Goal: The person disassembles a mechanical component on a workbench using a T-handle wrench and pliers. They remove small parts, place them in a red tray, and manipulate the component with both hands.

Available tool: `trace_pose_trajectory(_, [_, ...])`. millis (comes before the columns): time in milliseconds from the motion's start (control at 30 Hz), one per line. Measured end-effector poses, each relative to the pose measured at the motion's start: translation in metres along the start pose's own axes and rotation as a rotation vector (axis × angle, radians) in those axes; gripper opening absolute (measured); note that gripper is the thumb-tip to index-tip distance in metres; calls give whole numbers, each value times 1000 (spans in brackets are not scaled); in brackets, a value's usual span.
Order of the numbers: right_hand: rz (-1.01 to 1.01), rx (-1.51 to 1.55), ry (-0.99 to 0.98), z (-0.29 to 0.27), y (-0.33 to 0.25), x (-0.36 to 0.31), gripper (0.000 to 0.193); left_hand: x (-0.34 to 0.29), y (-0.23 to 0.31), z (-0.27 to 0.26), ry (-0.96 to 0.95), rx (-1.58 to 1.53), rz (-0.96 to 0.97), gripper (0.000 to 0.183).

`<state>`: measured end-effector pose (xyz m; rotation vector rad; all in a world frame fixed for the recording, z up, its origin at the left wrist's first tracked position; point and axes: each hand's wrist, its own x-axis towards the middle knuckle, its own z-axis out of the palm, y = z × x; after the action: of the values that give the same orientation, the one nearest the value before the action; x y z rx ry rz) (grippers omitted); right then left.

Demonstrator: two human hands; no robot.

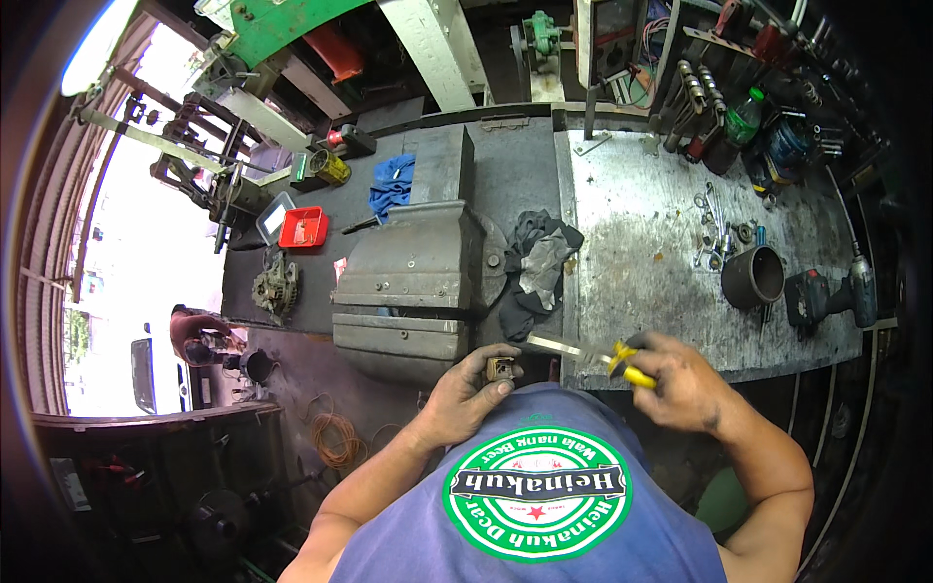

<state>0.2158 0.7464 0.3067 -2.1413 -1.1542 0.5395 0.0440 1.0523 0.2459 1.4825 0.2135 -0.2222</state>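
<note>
My left hand (465, 396) is closed around a small boxy metal part (501, 368) with a hollow in its end, held just in front of my shirt. To the right, my right hand (683, 384) grips a yellow-handled tool (632, 370) with a long flat metal blade (561, 346). Its blade points left toward the small part, and a gap shows between them. Whether the tool is a file or a screwdriver cannot be made out. Just beyond my hands stands a large grey bench vise (408, 257), with a dark crumpled rag (539, 262) beside it.
An alternator (276, 285), a red tray (303, 227) and a blue cloth (393, 185) lie left on the bench. On the right metal top (632, 272) are wrenches (714, 225), a metal ring (752, 276) and a cordless power tool (834, 293). Another person (199, 335) is beyond the left side.
</note>
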Motion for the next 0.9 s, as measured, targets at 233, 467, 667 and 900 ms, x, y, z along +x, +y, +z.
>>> trace_pose_trajectory(233, [68, 87, -211, -5, -27, -7, 31, 1, 7, 4, 86, 209, 31, 47])
trace_pose_trajectory(467, [70, 79, -193, -6, -32, -6, 28, 3, 13, 8, 147, 417, 124, 47])
trace_pose_trajectory(667, [77, 84, -195, -5, -33, -7, 24, 4, 16, 9, 151, 406, 130, 46])
trace_pose_trajectory(900, [94, 81, -177, -3, -32, -9, 23, 7, 20, 12, 149, 416, 148, 46])
